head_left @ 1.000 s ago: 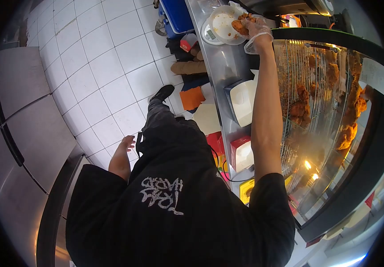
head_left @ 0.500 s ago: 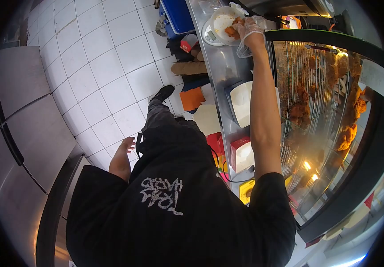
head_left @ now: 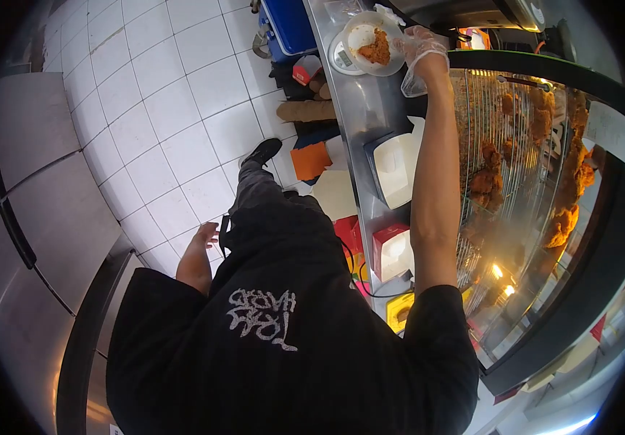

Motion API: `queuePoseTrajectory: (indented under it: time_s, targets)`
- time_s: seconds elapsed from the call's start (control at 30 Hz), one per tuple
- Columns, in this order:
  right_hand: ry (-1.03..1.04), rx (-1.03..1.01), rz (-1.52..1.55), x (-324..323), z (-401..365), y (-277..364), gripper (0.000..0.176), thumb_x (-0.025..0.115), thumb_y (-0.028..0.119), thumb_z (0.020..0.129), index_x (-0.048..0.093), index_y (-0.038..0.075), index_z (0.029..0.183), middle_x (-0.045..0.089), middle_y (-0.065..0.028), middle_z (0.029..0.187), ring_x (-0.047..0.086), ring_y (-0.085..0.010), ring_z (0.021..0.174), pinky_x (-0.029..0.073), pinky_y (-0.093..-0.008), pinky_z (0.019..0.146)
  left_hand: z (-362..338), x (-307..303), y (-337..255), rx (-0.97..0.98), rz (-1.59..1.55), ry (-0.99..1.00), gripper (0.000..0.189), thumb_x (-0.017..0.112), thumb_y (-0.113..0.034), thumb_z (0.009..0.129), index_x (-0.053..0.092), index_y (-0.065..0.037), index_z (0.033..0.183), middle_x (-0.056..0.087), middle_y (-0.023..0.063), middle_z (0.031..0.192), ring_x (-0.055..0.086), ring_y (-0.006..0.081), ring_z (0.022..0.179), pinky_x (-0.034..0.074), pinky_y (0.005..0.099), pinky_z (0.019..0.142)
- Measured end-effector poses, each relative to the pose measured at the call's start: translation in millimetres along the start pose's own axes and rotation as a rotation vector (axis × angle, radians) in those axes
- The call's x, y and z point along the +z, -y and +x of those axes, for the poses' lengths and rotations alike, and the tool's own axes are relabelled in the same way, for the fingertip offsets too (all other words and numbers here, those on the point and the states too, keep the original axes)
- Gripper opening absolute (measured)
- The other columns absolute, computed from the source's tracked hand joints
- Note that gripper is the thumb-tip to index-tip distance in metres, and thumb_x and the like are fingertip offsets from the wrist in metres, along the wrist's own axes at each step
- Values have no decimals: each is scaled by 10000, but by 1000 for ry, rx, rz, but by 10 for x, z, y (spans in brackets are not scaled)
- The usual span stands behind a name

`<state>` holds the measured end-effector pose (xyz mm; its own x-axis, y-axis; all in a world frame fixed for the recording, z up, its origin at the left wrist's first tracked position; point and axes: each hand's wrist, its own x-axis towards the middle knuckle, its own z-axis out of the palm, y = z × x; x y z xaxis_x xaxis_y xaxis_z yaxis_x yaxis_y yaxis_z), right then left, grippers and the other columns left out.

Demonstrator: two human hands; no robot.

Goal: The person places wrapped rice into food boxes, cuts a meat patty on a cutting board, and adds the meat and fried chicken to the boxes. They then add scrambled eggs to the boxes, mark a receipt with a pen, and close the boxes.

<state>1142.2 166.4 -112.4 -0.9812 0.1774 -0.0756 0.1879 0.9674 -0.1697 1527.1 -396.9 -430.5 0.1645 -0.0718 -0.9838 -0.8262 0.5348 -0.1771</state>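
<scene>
My right hand (head_left: 425,52), in a clear plastic glove, is at the right edge of a white bowl (head_left: 359,39), with fingers stretched out and nothing visible in them. A piece of fried chicken (head_left: 377,48) lies in the bowl, apart from my fingers. Under the bowl is a white digital scale (head_left: 341,58), partly covered. My left hand (head_left: 208,233) hangs bare at my side above the tiled floor, its fingers loosely apart and holding nothing.
Beside my right arm stands a glass display case (head_left: 504,217) with wire racks and fried chicken. Open boxes (head_left: 393,170) sit along the steel counter (head_left: 370,109). A blue cooler (head_left: 288,29) is left of the counter. Steel cabinet doors (head_left: 48,196) stand at far left.
My right hand has let go of the fried chicken, leaving it in the bowl. That hand has drawn back slightly to the right; my left hand stays about where it was.
</scene>
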Motion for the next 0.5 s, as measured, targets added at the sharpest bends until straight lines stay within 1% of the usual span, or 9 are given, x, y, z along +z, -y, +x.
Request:
queuePoseTrajectory:
  time_s: [0.13,0.2,0.23,0.3,0.43,0.5]
  targets:
    - [-7,19,-35,27,-44,114,487,731,400,823,618,90,1180,656,-181,1149,654,-337,1010,497,-399,889,113,-11,33,9,1,15,419,478,-404,939,489,-208,1309,631,-11,1030,582,192,838,429,487,808]
    - [90,90,-44,86,-40,132,570,752,418,804,589,77,1231,645,-201,1180,647,-351,1037,500,-396,901,110,-13,17,1,-3,11,419,479,-403,938,490,-209,1309,633,-14,1025,583,190,830,430,482,794]
    - [90,90,-44,150,-29,113,570,752,418,804,589,77,1231,645,-201,1180,647,-351,1037,500,-396,901,100,-14,15,-7,-9,7,420,481,-402,937,490,-210,1309,635,-18,1021,583,187,822,431,477,780]
    - [80,103,31,270,-13,137,664,752,445,794,550,55,1291,642,-225,1181,641,-357,1060,502,-399,911,81,-11,14,-1,-8,-1,419,482,-401,937,491,-209,1308,635,-19,1017,583,186,816,431,472,767]
    - [96,153,51,399,-2,160,674,697,452,825,520,45,1333,642,-242,1168,639,-362,1071,502,-404,919,67,-16,49,11,-23,12,418,484,-401,936,493,-208,1306,633,-19,1011,582,184,814,429,466,750]
    - [11,149,0,507,16,187,557,632,435,861,583,45,1254,651,-245,1137,646,-370,1049,509,-418,904,70,-10,50,5,-12,10,419,483,-403,935,495,-208,1305,632,-18,1017,583,184,817,431,468,755]
